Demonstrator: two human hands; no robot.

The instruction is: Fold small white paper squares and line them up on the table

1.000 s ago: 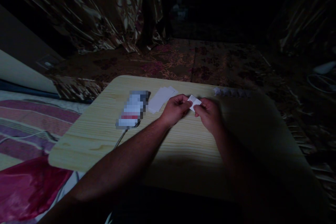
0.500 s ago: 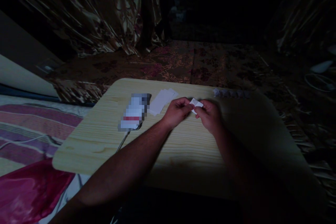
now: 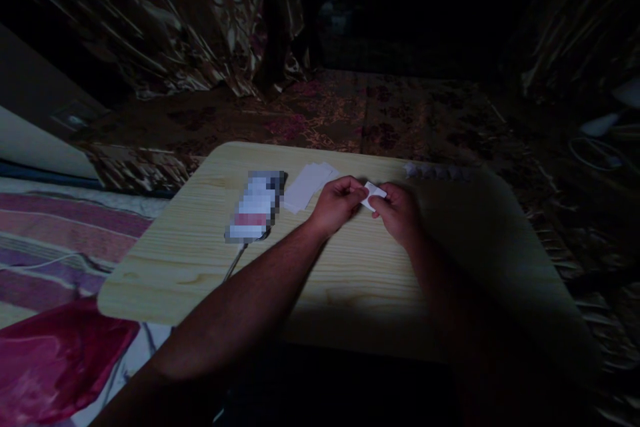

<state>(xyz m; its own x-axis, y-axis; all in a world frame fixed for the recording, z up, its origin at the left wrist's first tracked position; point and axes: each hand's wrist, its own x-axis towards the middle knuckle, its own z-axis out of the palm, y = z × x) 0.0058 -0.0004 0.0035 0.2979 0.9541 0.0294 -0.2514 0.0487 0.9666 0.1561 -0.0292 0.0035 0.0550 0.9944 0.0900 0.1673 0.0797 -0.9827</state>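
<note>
My left hand (image 3: 336,205) and my right hand (image 3: 399,212) meet over the middle of a light wooden table (image 3: 190,260). Both pinch a small folded piece of white paper (image 3: 373,193) between thumb and fingers, just above the tabletop. A small stack of white paper slips (image 3: 307,186) lies just left of my left hand. Along the far right edge sits a row of several small folded paper pieces (image 3: 440,173), dim in the shadow.
A blurred-out flat object (image 3: 255,207) with a cable (image 3: 234,265) lies left of the slips. A red plastic bag (image 3: 45,363) and striped bedding (image 3: 55,240) are at the left. Patterned carpet (image 3: 350,113) and curtains (image 3: 165,20) lie beyond; the right side is very dark.
The hands stay together on the paper piece, which looks smaller and more folded than a second ago. The view shifted slightly.
</note>
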